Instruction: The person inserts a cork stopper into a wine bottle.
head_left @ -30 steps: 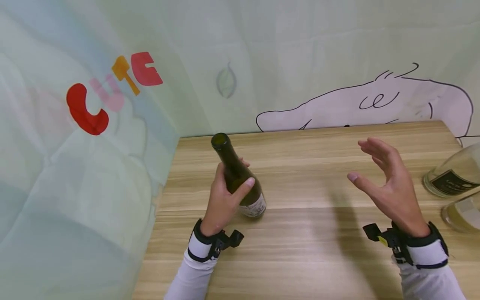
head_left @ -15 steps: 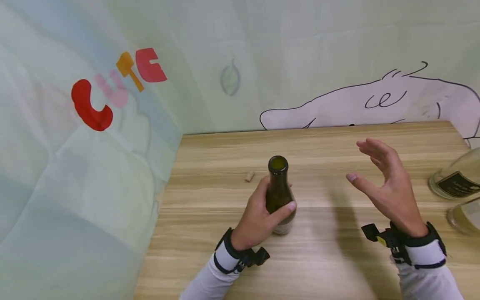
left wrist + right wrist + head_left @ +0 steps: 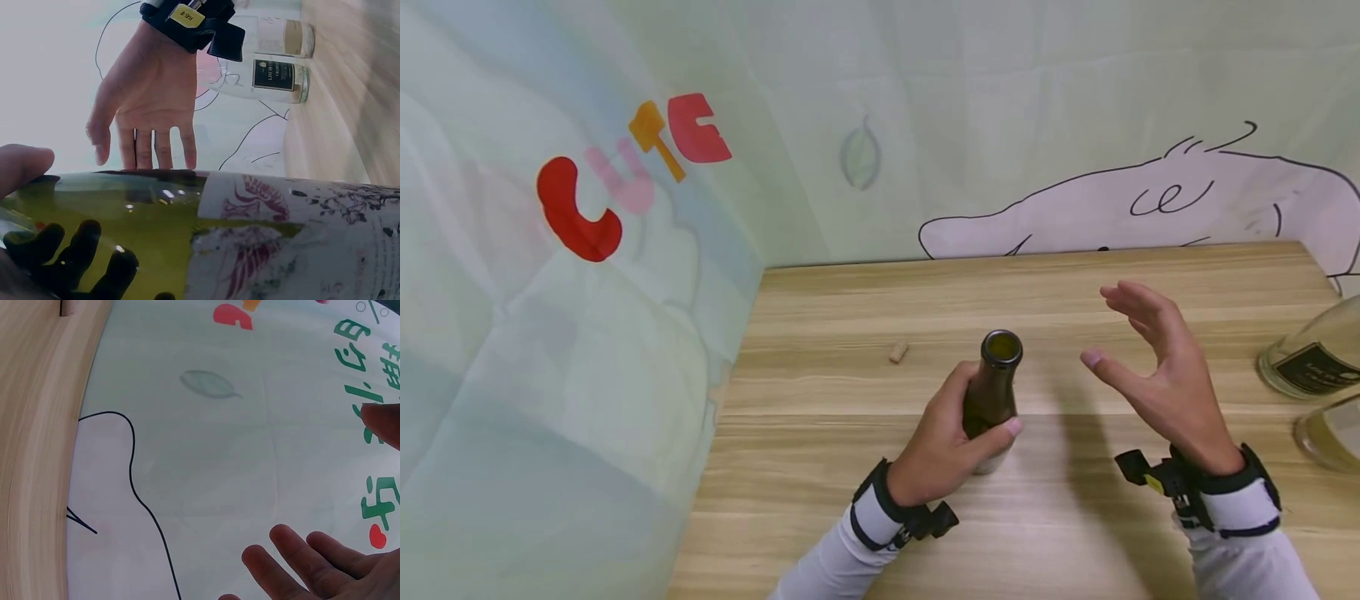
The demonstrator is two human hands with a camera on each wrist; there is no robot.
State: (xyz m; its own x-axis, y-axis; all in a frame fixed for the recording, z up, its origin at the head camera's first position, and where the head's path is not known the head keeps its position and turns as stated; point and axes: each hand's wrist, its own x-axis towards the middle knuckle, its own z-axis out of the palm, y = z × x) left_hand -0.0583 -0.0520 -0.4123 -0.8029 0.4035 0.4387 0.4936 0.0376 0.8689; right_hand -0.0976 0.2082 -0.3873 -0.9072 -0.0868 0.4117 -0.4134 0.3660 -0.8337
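Two hands in view. Your left hand (image 3: 943,446) wraps dark green bottle (image 3: 990,392) at its body: grip closed round glass, thumb across front, bottle upright on surface (image 3: 850,467), mouth uncorked. Your right hand (image 3: 1157,375) hovers just right of bottle, fingers spread, grip wide, holding nothing. Small cork (image 3: 898,352) lies on surface left of bottle, apart. Clear bottles (image 3: 1311,358) at right edge.

White sleeves (image 3: 1247,567) end in black wrist straps (image 3: 1221,483) carrying small black cameras (image 3: 936,521), one yellow-tagged.
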